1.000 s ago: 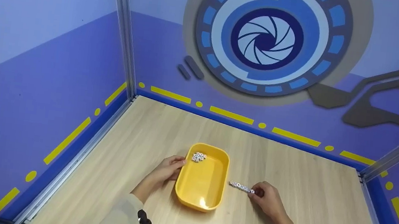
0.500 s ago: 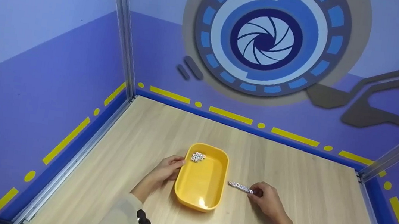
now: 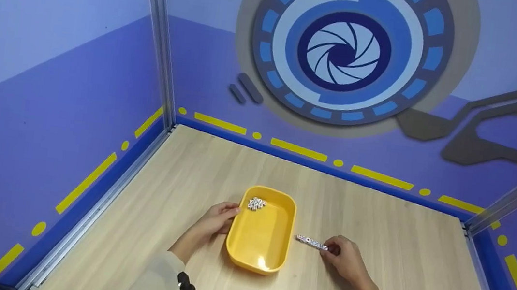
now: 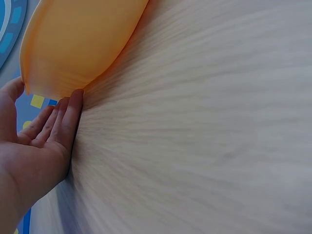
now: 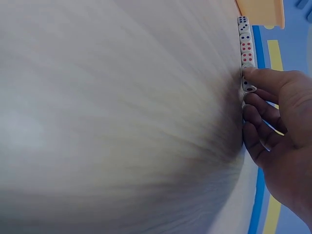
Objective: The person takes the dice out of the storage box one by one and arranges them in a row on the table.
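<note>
My left hand (image 3: 217,219) holds the long side of a yellow plastic tray (image 3: 261,242), thumb at the rim and fingers against the lower wall. In the left wrist view, the fingers (image 4: 61,114) reach under the tray's edge. A small cluster of white dice (image 3: 256,203) lies inside the tray's far left corner. Right of the tray, a straight row of dice (image 3: 310,241) lies on the table. My right hand (image 3: 345,257) pinches a die (image 5: 248,87) at the row's right end between thumb and forefinger. Several red and dark pips show; the fingers partly cover the end dice.
Beneath everything is a light wood table (image 3: 218,160). Blue-purple printed panels (image 3: 213,72) with metal corner posts (image 3: 164,51) enclose it at the back and sides. A black wrist strap piece (image 3: 186,286) sits at the left sleeve.
</note>
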Motion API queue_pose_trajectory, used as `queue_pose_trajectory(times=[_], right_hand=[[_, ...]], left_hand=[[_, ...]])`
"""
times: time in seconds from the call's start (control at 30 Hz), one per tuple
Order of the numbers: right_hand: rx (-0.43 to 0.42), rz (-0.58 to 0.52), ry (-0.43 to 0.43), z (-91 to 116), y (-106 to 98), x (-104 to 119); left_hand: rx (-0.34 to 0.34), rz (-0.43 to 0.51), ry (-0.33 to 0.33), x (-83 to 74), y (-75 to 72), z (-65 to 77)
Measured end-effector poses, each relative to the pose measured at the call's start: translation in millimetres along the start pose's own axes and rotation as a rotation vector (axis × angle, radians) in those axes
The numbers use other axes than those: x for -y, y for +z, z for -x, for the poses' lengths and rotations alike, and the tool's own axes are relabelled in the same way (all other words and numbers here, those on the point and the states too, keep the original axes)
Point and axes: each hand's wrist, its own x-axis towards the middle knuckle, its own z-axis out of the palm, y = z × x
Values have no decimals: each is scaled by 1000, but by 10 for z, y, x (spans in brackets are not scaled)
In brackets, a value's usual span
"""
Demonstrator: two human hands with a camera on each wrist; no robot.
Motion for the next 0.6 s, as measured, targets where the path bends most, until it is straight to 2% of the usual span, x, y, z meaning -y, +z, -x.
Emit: queue_pose_trajectory(times=[0.13, 0.37, 0.47, 0.6], right_hand=[[5, -6, 7, -4, -4, -6], [40, -35, 75, -98, -45, 70], [-4, -79, 56, -212, -72, 193], [-62, -147, -27, -396, -51, 460]], left_hand=[[4, 0, 6, 10, 17, -1], [10, 6, -5, 16, 10, 13], [3, 5, 5, 22, 5, 2], [6, -2, 7, 21, 3, -5]])
